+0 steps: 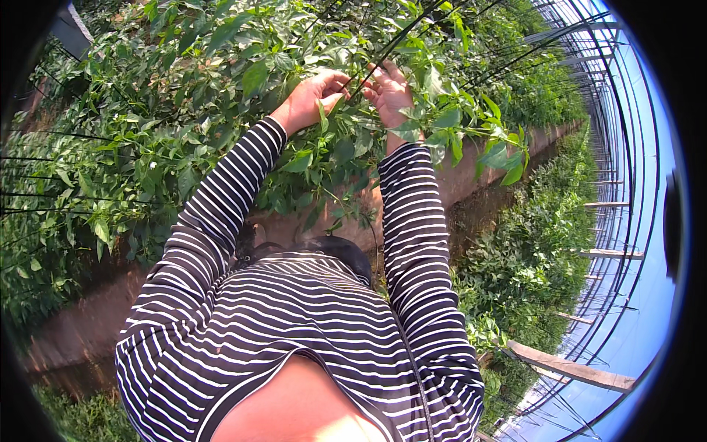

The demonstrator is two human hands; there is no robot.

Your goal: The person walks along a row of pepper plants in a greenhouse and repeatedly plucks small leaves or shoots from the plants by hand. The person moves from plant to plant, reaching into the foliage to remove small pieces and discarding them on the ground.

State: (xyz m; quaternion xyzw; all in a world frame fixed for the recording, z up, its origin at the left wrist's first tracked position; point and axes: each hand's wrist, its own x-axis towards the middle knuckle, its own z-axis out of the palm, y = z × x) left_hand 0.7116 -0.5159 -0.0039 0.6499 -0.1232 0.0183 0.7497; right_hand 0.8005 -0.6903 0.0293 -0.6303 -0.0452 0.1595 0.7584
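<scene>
In the upper middle of the head view, my left hand (315, 100) pinches thumb and fingertips together on a thin black cord (381, 54). The cord slants down from the upper right into the foliage. Just right of it, my right hand (391, 95) is raised with bent fingers close to the same cord; leaves and the cord cover part of it, so its grip is unclear. Around both hands stand leafy green plants (298, 161) that look like pepper plants. A leafy branch (491, 146) reaches out to the right past my right wrist.
More black cords (72, 193) cross the foliage at the left. A soil path (83, 326) runs beside the row, with another plant row (513, 248) at the right. Greenhouse frame hoops (629, 138) and a wooden beam (569, 366) stand along the right side.
</scene>
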